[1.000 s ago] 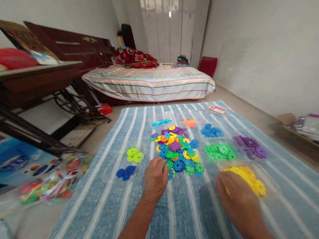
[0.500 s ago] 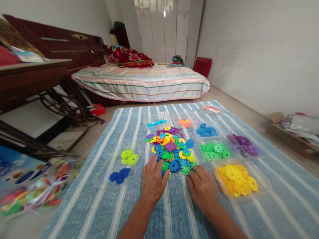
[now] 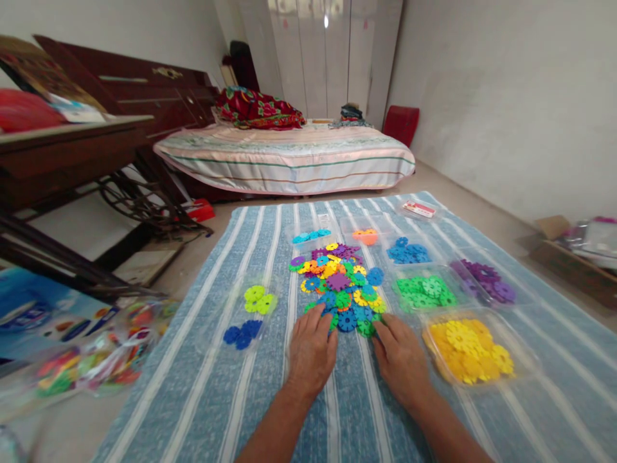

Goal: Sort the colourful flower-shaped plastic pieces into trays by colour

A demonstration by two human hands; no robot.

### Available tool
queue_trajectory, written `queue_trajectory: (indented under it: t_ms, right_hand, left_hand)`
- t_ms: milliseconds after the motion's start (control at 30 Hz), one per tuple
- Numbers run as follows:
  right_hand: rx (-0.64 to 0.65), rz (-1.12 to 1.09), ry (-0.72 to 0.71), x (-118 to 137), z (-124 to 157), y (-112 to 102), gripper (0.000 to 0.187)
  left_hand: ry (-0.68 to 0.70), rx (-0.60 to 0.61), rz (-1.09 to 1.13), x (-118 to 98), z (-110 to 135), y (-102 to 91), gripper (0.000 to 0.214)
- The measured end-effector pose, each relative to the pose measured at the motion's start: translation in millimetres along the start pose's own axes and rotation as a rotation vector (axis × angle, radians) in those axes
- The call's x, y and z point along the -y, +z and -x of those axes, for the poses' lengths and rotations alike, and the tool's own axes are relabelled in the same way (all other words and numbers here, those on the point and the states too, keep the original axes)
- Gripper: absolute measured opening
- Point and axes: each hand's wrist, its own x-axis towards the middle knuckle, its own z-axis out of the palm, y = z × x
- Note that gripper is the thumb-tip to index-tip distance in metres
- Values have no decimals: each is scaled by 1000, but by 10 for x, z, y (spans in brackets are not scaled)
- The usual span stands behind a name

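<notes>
A heap of flat, notched, flower-shaped plastic discs in mixed colours lies on the striped cloth. My left hand rests at the heap's near left edge, fingers stretched forward and tips touching the discs. At the near right edge is my right hand, its fingers bent a little and apart, fingertips against a green disc. Neither hand holds a disc. Beside my right hand stands a clear box of yellow discs. Left of my left hand, a clear tray carries lime discs and dark blue discs.
Behind and right of the heap stand clear boxes with light blue discs, orange discs, blue discs, green discs and purple discs. A lidded clear box lies far back. Beyond is a bed.
The view has turned slightly left. The heap's near edge is pushed a little away from me, and a yellow-green piece by my left thumb is no longer visible. Both hands stay at the heap.
</notes>
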Motion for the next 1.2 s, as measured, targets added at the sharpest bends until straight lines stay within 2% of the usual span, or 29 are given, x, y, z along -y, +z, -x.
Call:
queue_trajectory:
  t_ms: [300,433,633,733,967,1067,1200]
  right_hand:
    - [-12,-86,-56,-23,4,-4,24]
    - [-15,-107,-58,-36,11,-2,22]
    - [-36,-143,-72,-27,10,-20,20]
    - [-45,-163,-73,-14,5,-34,20]
    - [-35,-235,-36,-8,14,-49,22]
    - [-35,-258,8,-4,17,-68,27]
    - [-59,-276,-24,8,2,-93,19]
  left_hand:
    - [68,27,106,-185,17,-55,25]
    - [78,-23,164,-224,12,-45,22]
    - [-30,-124,142,-173,14,10,20]
    - [-49,-105,103,-132,19,40,24]
    - [-43,25,70,-114,13,77,35]
    - [-41,-5,97,-114,7,68,31]
    - [-40,-59,130,-105,-2,59,25]
